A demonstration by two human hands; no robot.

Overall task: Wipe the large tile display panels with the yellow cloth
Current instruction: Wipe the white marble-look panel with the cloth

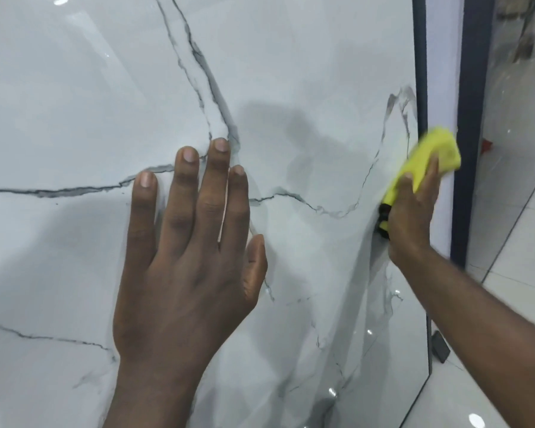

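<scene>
The panel (74, 88) fills the left and centre of the frame, glossy white with grey veins, and carries reflections and a shadow near the middle; its right edge meets a dark frame (420, 72), with the floor (522, 227) beyond at the far right.

The left hand (186, 257) lies flat on the panel at lower centre, fingers straight and spread, holding nothing; it looks like a brace.

The right hand (411, 211) is at the panel's right edge, middle right of the frame; its grip is pinching the cloth (430, 152), thumb over the front and fingers at the far side, though blur hides the fingertips. The cloth is yellow with dark trim at the heel of the hand, and its upper end reaches across the frame.

The step in hand seems to be wiping the right margin. To do it well:
- run the cloth along the edge in long overlapping passes, so no strip beside the frame is missed;
- press evenly with the flat of the cloth rather than a bunched corner;
- wipe where the bracing palm rests afterwards, since gloss this high will likely show prints.
</scene>
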